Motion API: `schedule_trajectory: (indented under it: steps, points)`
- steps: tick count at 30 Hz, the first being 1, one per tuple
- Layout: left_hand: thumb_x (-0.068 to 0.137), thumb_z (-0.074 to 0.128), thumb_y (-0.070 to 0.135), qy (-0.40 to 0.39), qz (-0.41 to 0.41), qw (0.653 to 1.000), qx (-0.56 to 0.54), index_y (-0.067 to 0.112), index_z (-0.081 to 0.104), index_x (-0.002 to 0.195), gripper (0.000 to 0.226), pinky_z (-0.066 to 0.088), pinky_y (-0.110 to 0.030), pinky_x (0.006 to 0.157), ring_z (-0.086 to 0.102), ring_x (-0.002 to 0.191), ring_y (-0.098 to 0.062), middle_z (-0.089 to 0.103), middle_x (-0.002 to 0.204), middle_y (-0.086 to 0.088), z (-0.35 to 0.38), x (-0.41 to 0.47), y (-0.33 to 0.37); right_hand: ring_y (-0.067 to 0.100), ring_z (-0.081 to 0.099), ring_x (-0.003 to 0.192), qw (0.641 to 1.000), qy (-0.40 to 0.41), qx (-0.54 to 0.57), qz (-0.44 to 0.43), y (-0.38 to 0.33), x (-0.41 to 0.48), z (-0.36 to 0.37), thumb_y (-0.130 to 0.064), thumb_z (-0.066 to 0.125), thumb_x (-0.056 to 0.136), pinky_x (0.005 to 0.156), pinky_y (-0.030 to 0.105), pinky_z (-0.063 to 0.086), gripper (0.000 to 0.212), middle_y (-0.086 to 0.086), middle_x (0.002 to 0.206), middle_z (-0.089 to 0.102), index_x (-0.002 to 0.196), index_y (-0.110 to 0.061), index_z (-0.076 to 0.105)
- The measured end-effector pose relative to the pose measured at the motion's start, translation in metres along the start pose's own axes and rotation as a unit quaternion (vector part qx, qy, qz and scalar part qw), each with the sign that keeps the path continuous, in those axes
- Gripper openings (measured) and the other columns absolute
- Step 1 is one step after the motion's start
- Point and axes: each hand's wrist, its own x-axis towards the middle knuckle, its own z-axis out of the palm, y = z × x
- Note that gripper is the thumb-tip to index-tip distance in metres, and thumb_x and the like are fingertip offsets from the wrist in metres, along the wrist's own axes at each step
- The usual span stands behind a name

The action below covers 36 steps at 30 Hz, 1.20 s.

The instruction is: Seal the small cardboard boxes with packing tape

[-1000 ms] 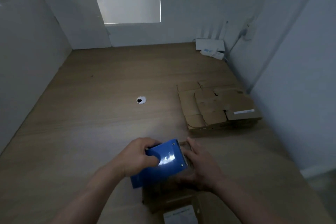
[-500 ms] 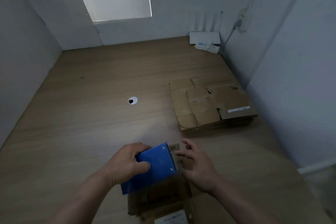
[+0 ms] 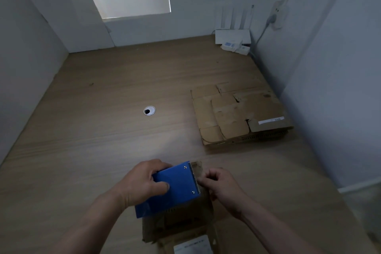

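**Dispenser over box, right hand at the blade**

Left hand (image 3: 142, 183) wraps fingers and thumb round the blue tape dispenser (image 3: 175, 188) and holds it tilted just above the small cardboard box (image 3: 185, 219) at the near table (image 3: 92, 140) edge, probably lined up to run tape along the flap seam. Right hand (image 3: 221, 183) sits at the toothed blade with its fingers curled. It may be pinching the tape end, but I can't tell because the tape is too dim. The dispenser hides most of the box and the frame cuts off its near side. Flattened cardboard stack (image 3: 237, 113) lies well apart, far right.

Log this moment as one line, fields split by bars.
step: sealing | left hand: grips blue tape dispenser over small cardboard box | right hand: fingers curled at dispenser's toothed edge, grip unclear
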Motion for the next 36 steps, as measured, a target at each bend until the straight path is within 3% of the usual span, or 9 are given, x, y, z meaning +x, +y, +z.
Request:
schedule_trajectory:
  steps: [7, 13, 18, 23, 27, 31, 36]
  points:
    - [0.066, 0.052, 0.063, -0.058, -0.015, 0.997, 0.047, 0.041, 0.057, 0.123, 0.061, 0.052, -0.039, 0.094, 0.061, 0.102, -0.008, 0.064, 0.114, 0.016, -0.007, 0.005, 0.006, 0.02, 0.065, 0.077, 0.998, 0.03, 0.041, 0.026, 0.007, -0.002, 0.002, -0.018, 0.06, 0.097, 0.062, 0.027, 0.052, 0.015, 0.009, 0.087, 0.067, 0.083, -0.014, 0.06]
    - [0.096, 0.057, 0.048, -0.096, -0.016, 0.994, 0.054, 0.046, 0.049, 0.131, 0.036, 0.047, -0.04, 0.101, 0.061, 0.105, -0.007, 0.063, 0.118, 0.017, -0.005, 0.012, 0.006, 0.016, 0.065, 0.068, 0.993, 0.086, 0.057, 0.053, 0.018, 0.0, 0.0, -0.016, 0.062, 0.097, 0.062, 0.03, 0.054, 0.017, 0.005, 0.077, 0.066, 0.08, -0.013, 0.058]
    - [0.097, 0.054, 0.05, -0.083, -0.017, 0.992, 0.092, 0.049, 0.046, 0.131, 0.035, 0.048, -0.038, 0.098, 0.06, 0.103, -0.006, 0.062, 0.118, 0.016, 0.0, 0.016, 0.012, 0.014, 0.062, 0.06, 0.986, 0.11, 0.095, 0.078, 0.023, 0.003, -0.004, -0.013, 0.061, 0.097, 0.062, 0.035, 0.056, 0.018, 0.004, 0.068, 0.063, 0.079, -0.012, 0.059]
    - [0.098, 0.054, 0.048, -0.085, -0.042, 0.991, 0.094, 0.047, 0.05, 0.131, 0.034, 0.045, -0.032, 0.093, 0.061, 0.103, -0.005, 0.064, 0.118, 0.016, -0.007, 0.008, 0.005, 0.009, 0.048, 0.043, 0.967, 0.139, 0.175, 0.124, 0.045, 0.005, -0.019, -0.005, 0.061, 0.096, 0.054, 0.039, 0.058, 0.021, 0.001, 0.052, 0.049, 0.077, -0.01, 0.054]
    - [0.097, 0.057, 0.046, -0.086, -0.061, 0.989, 0.099, 0.045, 0.053, 0.127, 0.03, 0.041, -0.027, 0.084, 0.06, 0.102, -0.004, 0.063, 0.117, 0.017, -0.009, 0.008, 0.003, 0.011, 0.049, 0.047, 0.959, 0.107, 0.209, 0.157, 0.049, 0.008, -0.012, -0.006, 0.059, 0.096, 0.055, 0.04, 0.057, 0.017, 0.003, 0.059, 0.053, 0.081, -0.01, 0.055]
    - [0.097, 0.058, 0.044, -0.079, -0.069, 0.99, 0.091, 0.043, 0.055, 0.127, 0.03, 0.04, -0.024, 0.081, 0.061, 0.101, -0.005, 0.064, 0.115, 0.017, -0.008, 0.007, 0.002, 0.014, 0.049, 0.054, 0.953, 0.1, 0.212, 0.191, 0.051, 0.007, -0.008, -0.011, 0.056, 0.098, 0.072, 0.046, 0.052, 0.018, 0.003, 0.061, 0.054, 0.08, -0.011, 0.057]
    - [0.096, 0.06, 0.044, -0.071, -0.075, 0.99, 0.095, 0.039, 0.056, 0.132, 0.037, 0.04, -0.025, 0.079, 0.059, 0.101, -0.003, 0.065, 0.115, 0.016, -0.004, 0.009, 0.005, 0.018, 0.051, 0.061, 0.946, 0.118, 0.202, 0.224, 0.054, 0.0, 0.007, -0.016, 0.056, 0.099, 0.059, 0.036, 0.052, 0.015, 0.007, 0.071, 0.054, 0.086, -0.01, 0.061]
